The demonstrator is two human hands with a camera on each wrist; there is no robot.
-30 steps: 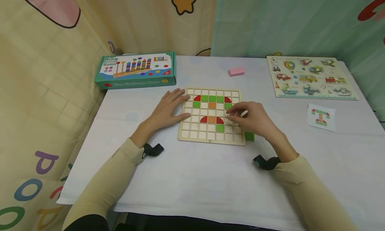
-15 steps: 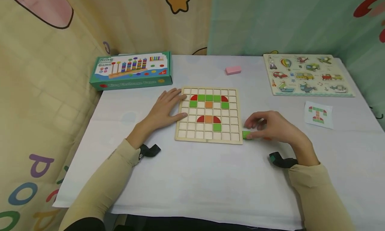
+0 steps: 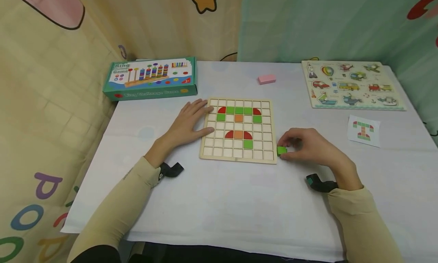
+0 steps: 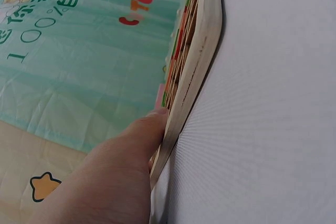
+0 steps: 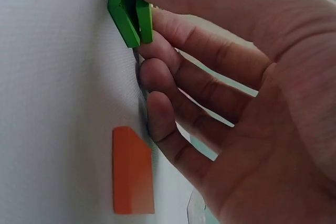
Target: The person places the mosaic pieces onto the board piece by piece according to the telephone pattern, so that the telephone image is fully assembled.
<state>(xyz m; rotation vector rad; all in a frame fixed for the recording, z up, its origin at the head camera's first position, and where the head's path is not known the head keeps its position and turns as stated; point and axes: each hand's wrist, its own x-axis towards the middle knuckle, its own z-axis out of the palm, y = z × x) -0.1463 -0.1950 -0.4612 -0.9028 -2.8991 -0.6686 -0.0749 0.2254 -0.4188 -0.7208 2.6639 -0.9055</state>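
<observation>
My left hand [image 3: 186,122] rests on the left edge of a wooden grid board [image 3: 236,159], fingers straight and spread, with the thumb along the rim in the left wrist view. Red quarter-round, green square and orange square tiles sit in some of its cells. Just off the board's right edge, my right hand [image 3: 309,147] pinches green square tiles [image 3: 281,151] between thumb and fingers. Two green tiles [image 5: 126,17] show in the right wrist view, one at an angle to the other. Below the curled fingers an orange tile [image 5: 132,174] lies on the cloth, hidden in the head view.
A pattern card [image 3: 364,131] lies to the right. Farther back are a picture puzzle board [image 3: 354,103], a pink block [image 3: 266,79] and a green Ring Challenge Game box [image 3: 150,92]. White cloth covers the table; curtains hang behind and at the sides.
My right hand has left the board's right side, moving right and toward me to the green tiles, which it now pinches. The left hand has stayed on the board's edge.
</observation>
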